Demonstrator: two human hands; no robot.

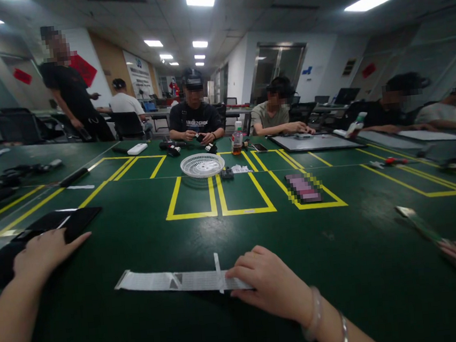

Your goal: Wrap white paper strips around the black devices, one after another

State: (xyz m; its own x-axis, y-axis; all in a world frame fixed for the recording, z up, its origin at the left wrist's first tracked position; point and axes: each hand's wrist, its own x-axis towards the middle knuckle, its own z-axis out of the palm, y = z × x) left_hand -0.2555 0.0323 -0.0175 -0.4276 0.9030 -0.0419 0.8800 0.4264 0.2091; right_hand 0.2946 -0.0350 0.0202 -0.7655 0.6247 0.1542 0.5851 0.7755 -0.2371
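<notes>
- The right hand (269,285), fingers loosely curled, presses its fingertips on the right end of a long white printed paper strip (174,281), which lies flat on the dark green bench (342,267) (nothing clasped).
- The left hand (44,253) lies flat and open, fingers on a thin black rectangular sheet (77,218) at the bench's left.
- Farther off, a round white plastic grille (202,165) sits beside yellow tape lines (192,215).
</notes>
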